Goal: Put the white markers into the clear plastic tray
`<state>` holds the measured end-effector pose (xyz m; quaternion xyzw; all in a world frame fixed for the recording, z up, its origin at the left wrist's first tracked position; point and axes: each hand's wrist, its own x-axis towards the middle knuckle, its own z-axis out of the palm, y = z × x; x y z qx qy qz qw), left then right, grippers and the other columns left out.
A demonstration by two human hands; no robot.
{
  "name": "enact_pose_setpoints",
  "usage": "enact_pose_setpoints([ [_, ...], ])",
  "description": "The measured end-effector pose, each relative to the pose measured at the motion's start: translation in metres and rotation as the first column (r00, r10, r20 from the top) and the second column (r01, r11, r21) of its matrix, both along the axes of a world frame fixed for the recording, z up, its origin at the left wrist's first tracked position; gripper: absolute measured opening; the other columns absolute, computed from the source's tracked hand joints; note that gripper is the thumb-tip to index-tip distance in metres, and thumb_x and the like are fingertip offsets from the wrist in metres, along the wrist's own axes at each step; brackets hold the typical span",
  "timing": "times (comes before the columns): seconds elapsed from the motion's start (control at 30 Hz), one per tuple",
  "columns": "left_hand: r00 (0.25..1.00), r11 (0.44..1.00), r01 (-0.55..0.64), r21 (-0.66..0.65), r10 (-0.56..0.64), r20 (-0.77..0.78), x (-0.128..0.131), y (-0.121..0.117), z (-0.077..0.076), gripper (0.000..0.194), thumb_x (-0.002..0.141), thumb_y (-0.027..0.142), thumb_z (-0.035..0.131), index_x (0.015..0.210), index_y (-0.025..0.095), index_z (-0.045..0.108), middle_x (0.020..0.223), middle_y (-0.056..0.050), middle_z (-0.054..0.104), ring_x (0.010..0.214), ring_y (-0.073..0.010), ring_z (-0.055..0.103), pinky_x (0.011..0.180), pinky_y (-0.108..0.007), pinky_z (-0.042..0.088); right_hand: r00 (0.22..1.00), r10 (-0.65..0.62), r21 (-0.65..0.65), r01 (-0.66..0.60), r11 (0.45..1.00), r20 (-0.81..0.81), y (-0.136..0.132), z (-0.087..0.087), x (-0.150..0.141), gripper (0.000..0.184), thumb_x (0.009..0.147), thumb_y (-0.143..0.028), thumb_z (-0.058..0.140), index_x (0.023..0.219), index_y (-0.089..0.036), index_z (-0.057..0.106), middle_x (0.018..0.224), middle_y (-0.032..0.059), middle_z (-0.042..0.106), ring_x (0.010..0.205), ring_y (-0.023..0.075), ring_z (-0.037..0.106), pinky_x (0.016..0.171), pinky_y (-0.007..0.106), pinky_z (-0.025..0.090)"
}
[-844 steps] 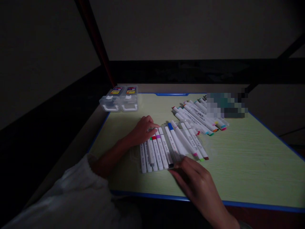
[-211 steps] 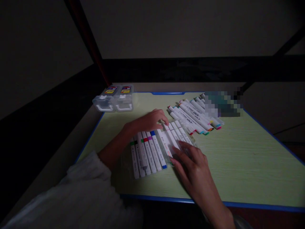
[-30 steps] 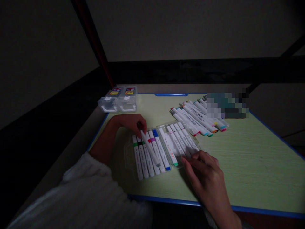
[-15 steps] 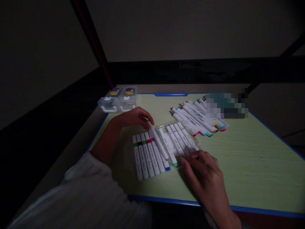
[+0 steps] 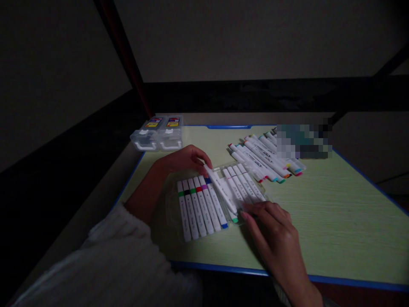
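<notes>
My left hand (image 5: 194,160) pinches the upper end of a white marker (image 5: 220,187), which slants over the middle of an open clear marker case (image 5: 172,209). The case's left half holds a row of white markers (image 5: 198,209) with coloured bands, the rightmost with a blue end. In the right half lie several more white markers (image 5: 243,183), and a green-ended one is partly covered by the held marker. My right hand (image 5: 275,230) is closed at the near edge of the right half, thumb and fingertips against it. Its fingers hide the lower ends of those markers.
A loose pile of white markers (image 5: 262,157) with coloured ends lies at the back right, beside a blurred-out item (image 5: 303,140). Two clear cases with handles (image 5: 159,134) stand at the back left. The table (image 5: 345,221) has a blue rim.
My left hand has moved slightly right with the marker, from beside the blue-ended marker to over the green-ended one. The right fingertips have shifted a little to the left.
</notes>
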<state>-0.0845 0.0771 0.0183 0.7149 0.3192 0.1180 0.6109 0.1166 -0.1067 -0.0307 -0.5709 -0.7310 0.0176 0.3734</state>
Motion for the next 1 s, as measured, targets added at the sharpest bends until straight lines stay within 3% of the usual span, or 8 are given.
enact_pose_setpoints([
  [0.4,0.993,0.995,0.098,0.031,-0.099,0.059,0.003,0.002,-0.005,0.019,0.060,0.017,0.071,0.077,0.013,0.065,0.071,-0.002,0.067,0.066,-0.0109,0.061,0.062,-0.021,0.047,1.000,0.004,0.010,-0.004,1.000,0.006,0.000,-0.004,0.002,0.013,0.083,-0.026,0.051,0.088,-0.016,0.059,0.086,0.0063,0.054,0.081,0.0196,0.049,0.070,0.035,0.038],
  [0.73,0.993,0.995,0.075,0.072,-0.080,0.083,0.009,0.000,-0.008,0.019,0.060,0.018,0.070,0.077,0.012,0.066,0.079,-0.005,0.068,0.070,-0.0115,0.061,0.065,-0.022,0.047,1.000,-0.004,0.012,0.004,1.000,0.008,0.001,-0.004,0.000,0.011,0.082,-0.025,0.052,0.085,-0.016,0.058,0.092,0.0079,0.049,0.086,0.0213,0.046,0.071,0.037,0.040],
  [1.0,0.996,0.999,0.037,0.008,-0.037,0.075,0.015,-0.004,-0.007,0.015,0.064,0.017,0.067,0.078,0.011,0.066,0.070,-0.002,0.067,0.062,-0.0082,0.059,0.062,-0.019,0.045,1.000,0.007,0.000,-0.007,1.000,-0.010,0.001,-0.004,0.001,0.011,0.082,-0.023,0.051,0.085,-0.017,0.059,0.091,0.0074,0.049,0.085,0.0209,0.047,0.071,0.036,0.040],
])
